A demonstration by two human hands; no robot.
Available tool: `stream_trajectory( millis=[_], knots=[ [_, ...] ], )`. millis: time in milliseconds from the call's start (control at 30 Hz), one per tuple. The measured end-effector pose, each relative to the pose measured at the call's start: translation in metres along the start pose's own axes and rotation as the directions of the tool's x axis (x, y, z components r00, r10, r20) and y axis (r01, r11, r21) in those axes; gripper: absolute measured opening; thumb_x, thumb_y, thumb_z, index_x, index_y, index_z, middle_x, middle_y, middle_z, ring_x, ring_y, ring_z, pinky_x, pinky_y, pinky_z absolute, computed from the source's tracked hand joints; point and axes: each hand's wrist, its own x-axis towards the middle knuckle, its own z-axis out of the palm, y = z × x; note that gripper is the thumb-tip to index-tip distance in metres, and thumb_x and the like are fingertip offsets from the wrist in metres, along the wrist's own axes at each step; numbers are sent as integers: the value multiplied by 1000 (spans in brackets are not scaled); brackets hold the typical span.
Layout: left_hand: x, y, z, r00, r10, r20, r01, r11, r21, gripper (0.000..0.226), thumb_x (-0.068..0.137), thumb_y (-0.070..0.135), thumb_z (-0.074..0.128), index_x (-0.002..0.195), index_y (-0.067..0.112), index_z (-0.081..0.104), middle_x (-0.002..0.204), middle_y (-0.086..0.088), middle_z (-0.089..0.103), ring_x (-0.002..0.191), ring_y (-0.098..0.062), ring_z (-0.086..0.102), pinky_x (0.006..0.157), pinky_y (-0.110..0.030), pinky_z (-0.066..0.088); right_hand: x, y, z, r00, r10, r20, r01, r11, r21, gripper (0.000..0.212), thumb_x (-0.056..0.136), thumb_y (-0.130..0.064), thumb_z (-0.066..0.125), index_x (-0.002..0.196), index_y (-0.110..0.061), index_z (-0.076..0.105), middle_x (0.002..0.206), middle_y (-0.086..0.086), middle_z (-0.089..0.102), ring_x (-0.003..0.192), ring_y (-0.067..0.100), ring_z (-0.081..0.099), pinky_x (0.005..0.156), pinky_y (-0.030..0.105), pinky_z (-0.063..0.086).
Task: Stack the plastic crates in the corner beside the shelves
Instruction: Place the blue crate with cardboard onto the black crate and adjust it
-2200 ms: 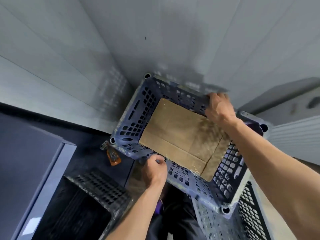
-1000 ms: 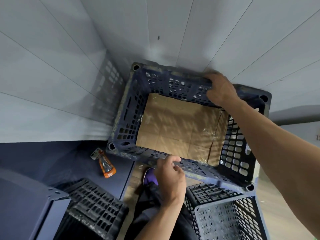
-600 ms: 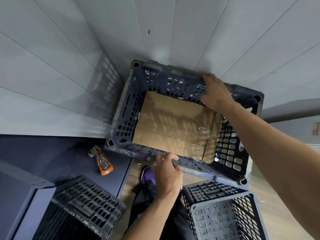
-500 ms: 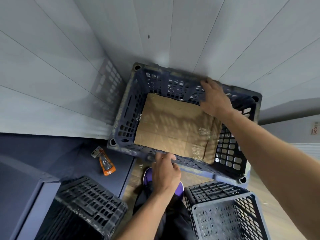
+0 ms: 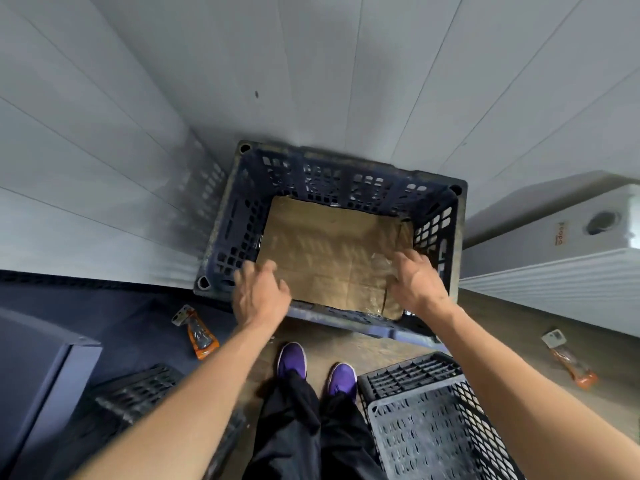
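A dark blue perforated plastic crate (image 5: 346, 174) stands in the corner against the white panelled walls, with a sheet of brown cardboard (image 5: 329, 251) lining its bottom. My left hand (image 5: 259, 296) hovers over the crate's near left rim, fingers spread, holding nothing. My right hand (image 5: 415, 282) hovers over the near right part of the crate, also with fingers apart and holding nothing. Whether either hand touches the rim I cannot tell. A second blue-grey crate (image 5: 433, 420) sits at my right foot, and a black crate (image 5: 138, 393) lies lower left.
Dark shelving (image 5: 38, 368) stands at the left, on dark flooring. Two orange packets lie on the floor, one at the left (image 5: 199, 336) and one at the right (image 5: 571, 365). A white unit (image 5: 554, 244) runs along the right wall. My purple shoes (image 5: 292, 358) stand on wooden floor.
Both hands have let go of the blue crate: the right came off the far rim toward me, the left lifted off the near rim. The crate now rests in the corner.
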Motion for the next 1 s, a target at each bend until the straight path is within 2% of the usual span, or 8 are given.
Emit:
stream_trajectory(
  millis=[167,267,367,467,600,800,900,1000],
  knots=[
    [42,-37,-18,995,1,-105,12,993,121,61,89,30,66,142,15,41,138,-20,41,125,-38,40,98,-47,43,-14,23,13,979,114,-172,-121,992,-30,47,96,-21,49,142,-16,54,134,17,53,120,37,44,101,45,39],
    [63,-55,-21,995,-61,-83,69,993,96,68,90,30,65,145,10,31,138,-25,41,125,-42,42,98,-50,42,-18,31,16,944,173,-280,-183,983,-9,45,92,-17,50,136,-15,58,131,18,51,118,39,42,102,48,36],
    [77,-68,-15,994,-103,-37,104,994,29,69,94,30,61,148,11,22,134,-27,49,119,-46,51,94,-52,44,-22,37,19,909,237,-343,-243,970,28,44,89,-12,51,132,-14,57,135,18,45,118,40,38,102,51,35],
    [89,-75,-7,987,-148,-65,145,988,-58,54,99,26,54,143,7,30,131,-26,52,113,-47,55,84,-50,46,-24,40,25,892,298,-338,-272,954,123,52,86,-7,54,137,-13,50,143,19,33,124,41,32,95,54,43],
    [97,-86,5,972,-141,-186,118,984,-130,22,99,14,51,118,3,44,115,-25,56,98,-45,58,70,-43,38,-22,39,40,882,380,-280,-325,919,224,61,87,0,52,144,-18,39,145,19,28,125,41,34,86,53,49],
    [94,-92,16,948,-82,-309,20,980,-200,24,99,14,52,120,2,49,110,-23,60,98,-45,58,76,-49,48,-19,55,38,855,417,-310,-289,877,384,66,83,7,58,144,-15,49,131,16,38,114,40,49,98,48,50],
    [91,-92,15,939,-59,-339,-17,976,-215,25,99,13,52,121,1,50,111,-23,59,98,-45,58,75,-50,47,-26,56,38,829,438,-348,-283,865,414,65,83,9,52,141,-20,52,127,13,39,104,38,54,94,49,52],
    [91,-87,12,942,-35,-334,-41,975,-216,25,99,12,52,121,0,50,112,-24,59,97,-45,58,75,-49,47,-31,60,36,820,437,-371,-271,866,420,66,82,9,51,139,-22,54,126,12,40,103,37,54,92,47,52]
  ],
)
